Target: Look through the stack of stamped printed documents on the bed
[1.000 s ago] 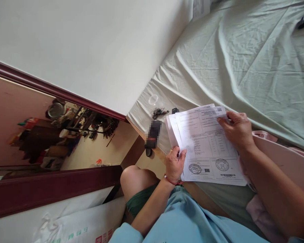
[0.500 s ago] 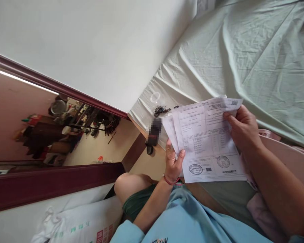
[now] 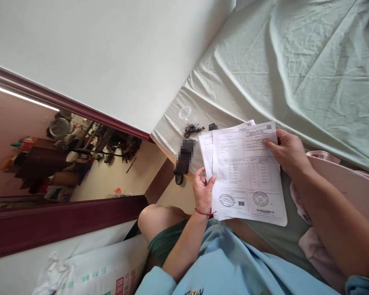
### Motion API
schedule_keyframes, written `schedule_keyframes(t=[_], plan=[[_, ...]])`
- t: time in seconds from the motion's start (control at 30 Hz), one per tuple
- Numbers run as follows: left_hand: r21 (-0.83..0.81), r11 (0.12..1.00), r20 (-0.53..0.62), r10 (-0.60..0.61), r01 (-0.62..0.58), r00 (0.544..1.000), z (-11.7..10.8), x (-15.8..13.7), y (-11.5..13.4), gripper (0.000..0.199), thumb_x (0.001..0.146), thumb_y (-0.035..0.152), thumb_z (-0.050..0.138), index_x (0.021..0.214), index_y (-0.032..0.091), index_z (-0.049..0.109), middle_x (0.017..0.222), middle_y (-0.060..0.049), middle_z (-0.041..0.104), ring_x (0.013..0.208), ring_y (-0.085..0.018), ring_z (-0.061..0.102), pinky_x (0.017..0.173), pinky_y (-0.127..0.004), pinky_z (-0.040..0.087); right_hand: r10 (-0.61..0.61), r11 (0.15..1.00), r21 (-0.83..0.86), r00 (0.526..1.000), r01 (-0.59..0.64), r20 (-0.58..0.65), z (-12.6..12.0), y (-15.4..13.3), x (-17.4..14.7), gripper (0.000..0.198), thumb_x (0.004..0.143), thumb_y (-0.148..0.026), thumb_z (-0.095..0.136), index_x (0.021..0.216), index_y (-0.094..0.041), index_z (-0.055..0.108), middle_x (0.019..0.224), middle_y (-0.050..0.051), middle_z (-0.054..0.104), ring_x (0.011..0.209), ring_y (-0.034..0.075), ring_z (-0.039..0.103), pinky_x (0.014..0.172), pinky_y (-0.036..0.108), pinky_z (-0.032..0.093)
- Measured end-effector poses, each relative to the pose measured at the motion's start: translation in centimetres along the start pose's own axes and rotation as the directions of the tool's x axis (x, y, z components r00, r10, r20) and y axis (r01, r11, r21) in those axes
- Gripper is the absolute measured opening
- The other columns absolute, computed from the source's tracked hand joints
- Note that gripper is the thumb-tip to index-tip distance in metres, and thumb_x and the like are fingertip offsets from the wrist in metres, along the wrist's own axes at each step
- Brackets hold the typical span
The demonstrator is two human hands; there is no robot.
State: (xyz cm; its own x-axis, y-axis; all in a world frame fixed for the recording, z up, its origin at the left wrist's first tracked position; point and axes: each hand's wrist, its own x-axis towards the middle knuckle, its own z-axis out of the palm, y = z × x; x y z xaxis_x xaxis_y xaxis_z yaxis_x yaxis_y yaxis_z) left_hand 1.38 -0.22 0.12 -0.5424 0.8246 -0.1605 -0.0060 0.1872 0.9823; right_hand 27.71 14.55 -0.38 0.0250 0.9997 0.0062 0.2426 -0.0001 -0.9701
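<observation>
Several printed sheets of paper are fanned in front of me above my lap. The top sheet carries text, a table, two round stamps and small barcodes. My left hand, a red cord at its wrist, pinches the sheets at their left edge. At the upper right corner, my right hand grips the top sheet with the thumb on its face. Its other fingers are mostly hidden behind the paper. The rear sheets show only along the left and top edges.
A pale green bed sheet spreads beyond the papers. On it are a clear round container, a bunch of keys and a pixelated dark object. A white sack lies lower left. The doorway frame borders a cluttered room.
The top sheet has shifted left and down with my right hand and now looks straighter. My left hand has moved slightly left. The whole view has shifted a little.
</observation>
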Motion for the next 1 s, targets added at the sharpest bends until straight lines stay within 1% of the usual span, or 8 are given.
schedule_keyframes(t=[0.1, 0.17, 0.23, 0.33, 0.5, 0.77, 0.9, 1.0], plan=[[-0.034, 0.998, -0.025, -0.045, 0.044, 0.999, 0.2, 0.1, 0.5, 0.092, 0.068, 0.056, 0.099, 0.144, 0.021, 0.059, 0.094, -0.004, 0.081, 0.083, -0.021, 0.077, 0.077, -0.031, 0.060, 0.073, 0.995, -0.068, 0.997, -0.071, 0.015, -0.4, -1.0, -0.1, 0.020, 0.083, -0.032, 0.068, 0.099, -0.022, 0.074, 0.095, 0.007, 0.080, 0.086, 0.029, 0.073, 0.079, 0.044, 0.057], [-0.086, 0.994, -0.028, -0.066, 0.063, 0.997, 0.3, 0.1, 0.5, 0.079, 0.072, 0.059, 0.095, 0.134, 0.019, 0.068, 0.104, -0.008, 0.082, 0.090, -0.022, 0.078, 0.083, -0.032, 0.061, 0.082, 0.991, -0.110, 0.997, -0.082, -0.005, -0.6, -1.6, -0.1, 0.017, 0.084, -0.030, 0.067, 0.097, -0.022, 0.074, 0.093, 0.007, 0.079, 0.086, 0.029, 0.072, 0.081, 0.045, 0.057], [-0.103, 0.992, -0.049, -0.074, 0.068, 0.996, 0.2, 0.2, 0.3, 0.062, 0.074, 0.061, 0.093, 0.114, 0.017, 0.076, 0.107, -0.008, 0.082, 0.094, -0.021, 0.076, 0.089, -0.033, 0.060, 0.085, 0.984, -0.153, 0.996, -0.088, -0.025, -0.8, -1.9, -0.1, 0.012, 0.084, -0.029, 0.066, 0.092, -0.023, 0.073, 0.088, 0.007, 0.077, 0.084, 0.029, 0.071, 0.082, 0.045, 0.056], [-0.015, 0.999, -0.084, -0.045, 0.043, 0.995, 0.0, 0.5, -0.3, 0.050, 0.075, 0.059, 0.091, 0.100, 0.018, 0.078, 0.099, -0.005, 0.080, 0.089, -0.019, 0.073, 0.089, -0.033, 0.058, 0.089, 0.974, -0.205, 0.996, -0.094, -0.032, -0.8, -2.3, -0.1, 0.010, 0.083, -0.029, 0.065, 0.089, -0.024, 0.071, 0.086, 0.006, 0.076, 0.084, 0.029, 0.070, 0.083, 0.044, 0.054], [0.232, 0.968, -0.054, 0.108, -0.093, 0.993, -0.4, 1.1, -1.0, 0.041, 0.093, 0.061, 0.072, 0.096, 0.020, 0.072, 0.086, -0.002, 0.071, 0.081, -0.018, 0.064, 0.080, -0.030, 0.053, 0.109, 0.939, -0.319, 0.991, -0.128, -0.076, -0.7, -2.8, -0.1, 0.009, 0.085, -0.029, 0.063, 0.089, -0.024, 0.069, 0.084, 0.007, 0.075, 0.082, 0.027, 0.067, 0.080, 0.039, 0.049], [0.406, 0.903, -0.049, 0.176, -0.142, 0.983, -0.4, 1.4, -1.5, 0.041, 0.096, 0.060, 0.065, 0.096, 0.020, 0.070, 0.086, -0.004, 0.070, 0.081, -0.020, 0.063, 0.080, -0.032, 0.052, 0.016, 0.875, -0.477, 0.988, -0.089, -0.155, -0.6, -2.5, -0.4, 0.018, 0.088, -0.033, 0.055, 0.096, -0.025, 0.068, 0.077, 0.007, 0.069, 0.071, 0.025, 0.059, 0.073, 0.037, 0.041], [0.403, 0.896, -0.052, 0.225, -0.186, 0.973, -0.3, 0.7, -1.2, 0.044, 0.097, 0.064, 0.064, 0.092, 0.021, 0.068, 0.082, -0.002, 0.066, 0.078, -0.019, 0.060, 0.076, -0.031, 0.049, -0.007, 0.845, -0.528, 0.985, -0.087, -0.174, -0.6, -2.2, -0.3, 0.019, 0.087, -0.032, 0.054, 0.097, -0.024, 0.068, 0.078, 0.008, 0.069, 0.070, 0.025, 0.058, 0.073, 0.037, 0.040], [0.331, 0.928, -0.078, 0.206, -0.170, 0.975, -0.2, 0.5, -1.0, 0.047, 0.094, 0.068, 0.067, 0.088, 0.021, 0.066, 0.078, -0.001, 0.062, 0.075, -0.018, 0.056, 0.074, -0.030, 0.048, -0.031, 0.873, -0.486, 0.989, -0.044, -0.146, -0.6, -2.1, -0.4, 0.018, 0.088, -0.036, 0.055, 0.096, -0.026, 0.067, 0.079, 0.008, 0.070, 0.072, 0.025, 0.058, 0.072, 0.037, 0.041]])
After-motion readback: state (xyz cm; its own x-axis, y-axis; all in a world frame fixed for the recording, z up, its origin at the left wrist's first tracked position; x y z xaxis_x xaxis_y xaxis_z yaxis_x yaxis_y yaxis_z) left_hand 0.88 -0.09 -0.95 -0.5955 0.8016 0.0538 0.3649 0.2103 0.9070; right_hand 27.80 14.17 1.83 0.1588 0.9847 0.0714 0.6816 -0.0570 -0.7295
